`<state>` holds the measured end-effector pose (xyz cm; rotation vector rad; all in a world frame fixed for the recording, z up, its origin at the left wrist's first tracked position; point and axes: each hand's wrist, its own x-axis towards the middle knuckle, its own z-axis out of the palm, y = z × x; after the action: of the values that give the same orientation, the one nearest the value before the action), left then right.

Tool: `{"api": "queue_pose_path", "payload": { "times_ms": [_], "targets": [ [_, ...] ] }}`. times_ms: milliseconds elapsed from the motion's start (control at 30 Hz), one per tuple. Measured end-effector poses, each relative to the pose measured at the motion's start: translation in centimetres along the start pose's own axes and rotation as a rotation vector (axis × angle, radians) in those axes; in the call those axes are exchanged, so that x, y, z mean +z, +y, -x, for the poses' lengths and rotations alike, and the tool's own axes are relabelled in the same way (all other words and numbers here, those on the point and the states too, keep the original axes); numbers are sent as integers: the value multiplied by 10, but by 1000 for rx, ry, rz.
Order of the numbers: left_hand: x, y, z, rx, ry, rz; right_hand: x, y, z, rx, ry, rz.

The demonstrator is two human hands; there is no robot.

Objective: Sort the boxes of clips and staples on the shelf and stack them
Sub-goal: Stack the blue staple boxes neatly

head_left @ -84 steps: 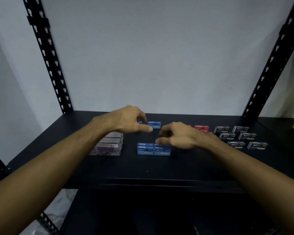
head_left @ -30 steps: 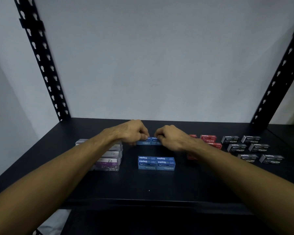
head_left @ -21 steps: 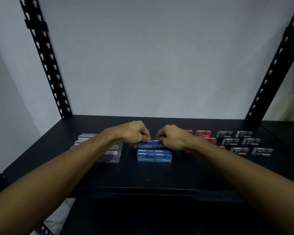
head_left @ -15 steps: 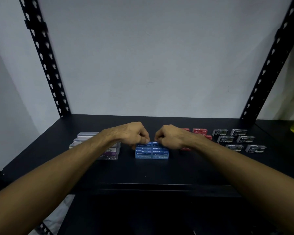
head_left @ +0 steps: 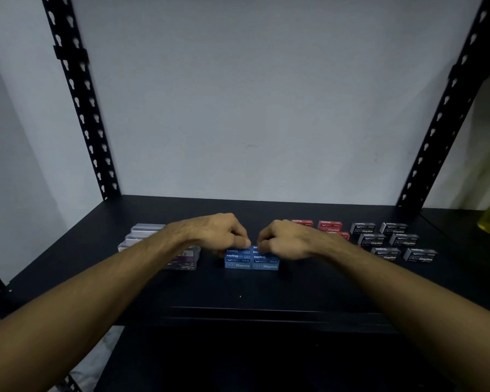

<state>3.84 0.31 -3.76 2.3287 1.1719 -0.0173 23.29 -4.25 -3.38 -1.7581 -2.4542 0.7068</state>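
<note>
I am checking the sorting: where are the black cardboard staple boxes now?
In the head view, the black cardboard staple boxes lie at the shelf's right, beside the red staple boxes.

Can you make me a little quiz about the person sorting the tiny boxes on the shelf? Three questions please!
1. True or false: the black staple boxes sit at the right end of the shelf.
2. Which boxes do the left hand and right hand hold? A red, B blue, C black.
3. Fill in: the clear clip boxes lie to the ____ of the blue boxes.

Key: 1 true. 2 B. 3 left.
</note>
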Motion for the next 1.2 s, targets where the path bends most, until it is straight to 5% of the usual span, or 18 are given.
{"api": "queue_pose_path", "payload": {
  "times_ms": [267, 1000, 1200],
  "targets": [
    [9, 10, 11, -49, -21, -203, 11, 3, 2, -4, -30, 124],
    [12, 16, 12, -76, 39, -304, 15, 1, -3, -7, 2, 110],
    [-2, 31, 19, -39, 172, -432, 1, 5, 14, 2, 96, 145]
  ]
}}
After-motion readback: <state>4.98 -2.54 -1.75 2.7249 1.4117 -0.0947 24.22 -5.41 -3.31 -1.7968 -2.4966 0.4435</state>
